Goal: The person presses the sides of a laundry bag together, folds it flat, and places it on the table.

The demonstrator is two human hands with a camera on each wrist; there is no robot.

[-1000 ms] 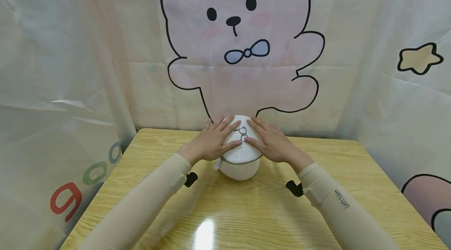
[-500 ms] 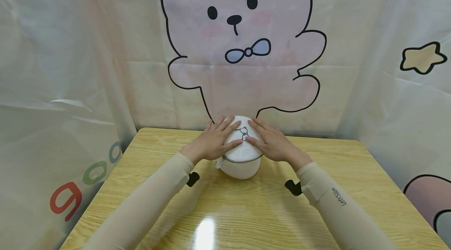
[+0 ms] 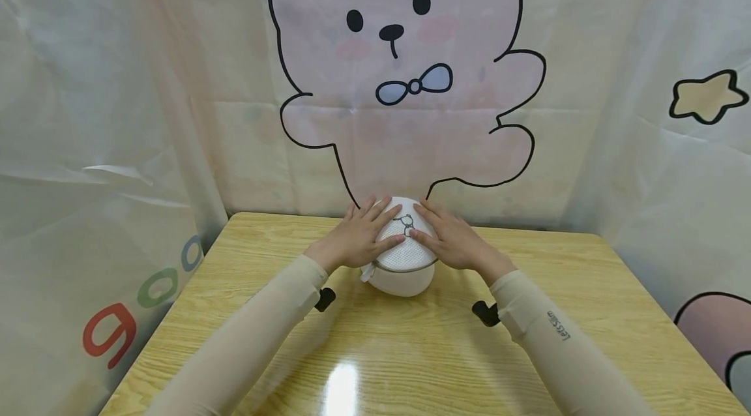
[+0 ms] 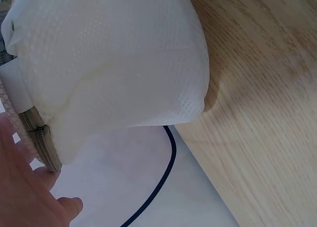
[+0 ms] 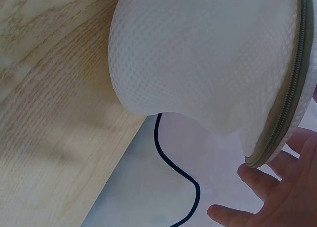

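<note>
A white mesh laundry bag [image 3: 401, 253] stands at the table's far side, its domed top printed with a small line-drawn bear. A greyish-brown zipper [image 5: 287, 98] runs round the bag below the dome, and a small white tab [image 3: 367, 272] sticks out at its left. My left hand [image 3: 356, 237] lies on the dome's left side with fingers spread. On the opposite side my right hand [image 3: 450, 238] rests likewise, thumb near the print. In both wrist views fingertips touch the bag close to the zipper edge. The bag's contents are hidden.
The wooden table [image 3: 405, 357] reaches back to a curtain [image 3: 405, 129] with a large cartoon bear. Side curtains hang at left and right. Black wrist-camera pieces [image 3: 485, 313] show beneath the sleeves.
Both hands stay on the bag in nearly the same pose. The bag's top looks slightly lower, and the forearms have shifted a little inward.
</note>
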